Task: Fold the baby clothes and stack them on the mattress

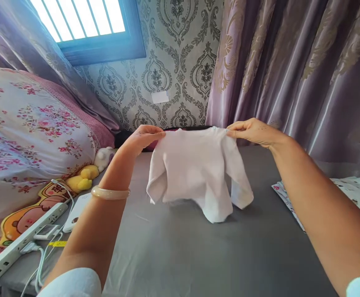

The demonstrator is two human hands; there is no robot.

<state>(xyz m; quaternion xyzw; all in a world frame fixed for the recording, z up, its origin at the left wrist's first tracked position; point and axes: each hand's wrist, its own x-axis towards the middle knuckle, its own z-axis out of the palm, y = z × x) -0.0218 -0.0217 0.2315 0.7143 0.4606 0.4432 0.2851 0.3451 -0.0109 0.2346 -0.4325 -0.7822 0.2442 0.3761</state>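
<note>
A small white long-sleeved top [195,169] hangs in the air above a grey bed sheet [180,247]. My left hand [144,138] pinches its left shoulder and my right hand [254,131] pinches its right shoulder. The sleeves droop down at both sides and the lower hem touches the sheet. A pale bangle sits on my left wrist.
A floral quilt [22,136] is piled at the left, with a yellow plush toy [82,178] beside it. A white power strip [19,241], a power bank and cables lie at the near left. Patterned folded cloth [350,194] lies at the right. Curtains and a patterned wall stand behind.
</note>
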